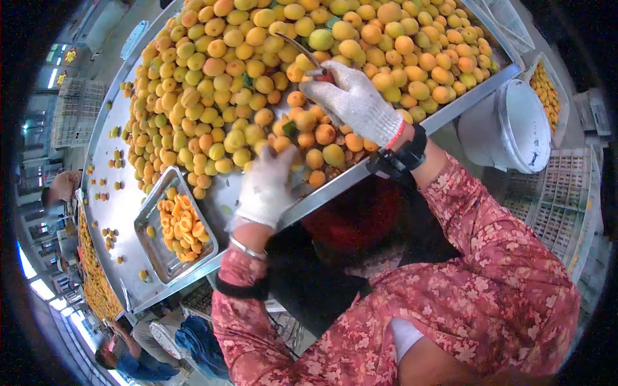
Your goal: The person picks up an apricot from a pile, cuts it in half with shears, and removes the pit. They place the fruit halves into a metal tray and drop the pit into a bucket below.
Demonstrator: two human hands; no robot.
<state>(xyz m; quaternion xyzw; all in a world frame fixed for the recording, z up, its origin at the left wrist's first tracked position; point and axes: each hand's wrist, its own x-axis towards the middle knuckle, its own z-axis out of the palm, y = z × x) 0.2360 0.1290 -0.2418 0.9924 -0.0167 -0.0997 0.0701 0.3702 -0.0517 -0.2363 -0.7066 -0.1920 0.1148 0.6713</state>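
A large heap of yellow-orange apricots covers much of a metal table. My right hand, in a white knitted glove, is closed around a curved knife; its thin blade points up and left over the fruit. Near the table's front edge, my left hand, also gloved, is at the nearest apricots, its fingers smeared by motion. Whether it holds one I cannot make out. Left of that hand, a metal tray contains halved apricots. Browner, softer-looking apricots lie between my hands.
A raised metal rim runs along the table's front. To the right stand a white bucket, a container of apricots and plastic crates. Loose apricots are scattered on the table's left side. Other people sit at lower left.
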